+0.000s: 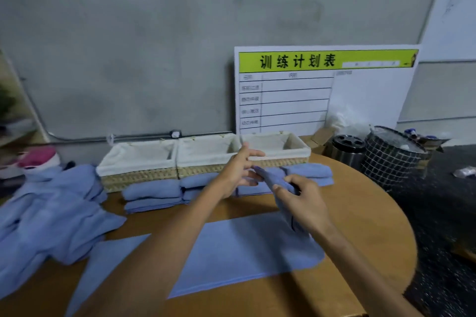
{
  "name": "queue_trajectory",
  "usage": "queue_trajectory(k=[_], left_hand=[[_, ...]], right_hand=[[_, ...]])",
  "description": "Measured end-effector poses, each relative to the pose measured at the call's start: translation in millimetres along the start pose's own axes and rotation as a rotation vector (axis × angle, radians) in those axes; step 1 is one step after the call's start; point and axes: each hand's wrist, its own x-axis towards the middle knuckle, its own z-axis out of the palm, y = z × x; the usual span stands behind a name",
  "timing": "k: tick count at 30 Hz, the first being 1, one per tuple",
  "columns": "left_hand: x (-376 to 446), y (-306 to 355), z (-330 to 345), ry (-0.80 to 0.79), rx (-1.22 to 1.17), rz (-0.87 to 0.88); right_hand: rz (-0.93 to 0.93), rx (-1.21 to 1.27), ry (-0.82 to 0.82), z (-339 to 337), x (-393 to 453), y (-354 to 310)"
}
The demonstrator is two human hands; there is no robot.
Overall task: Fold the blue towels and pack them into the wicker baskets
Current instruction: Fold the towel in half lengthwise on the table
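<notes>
Blue towel [247, 249] lay half-spread at the centre of the round wooden table [360, 213], one corner lifted.

The right hand [304, 203] pinched that raised corner, while the left hand [239, 170] hovered just beside it with fingers spread, its fingertips touching the cloth. Behind them sat folded towels [154, 193] in front of the wicker baskets [144, 162] (white-lined), and a loose towel pile [51, 213] filled the left of the frame.

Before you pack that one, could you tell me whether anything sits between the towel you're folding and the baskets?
Yes: folded towel stacks lie along the baskets' front, between them and the held towel; the lined tops look open.
</notes>
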Motion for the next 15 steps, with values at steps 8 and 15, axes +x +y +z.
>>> queue_trajectory(k=[8,15], left_hand=[[-83,-3,-137,0.205,0.008,0.011],[-141,-34,-221,0.315,0.089,-0.058]], right_hand=[[-0.103,0.066,-0.224,130,-9,-72],[-0.142,0.088,-0.420,232,-40,-92]])
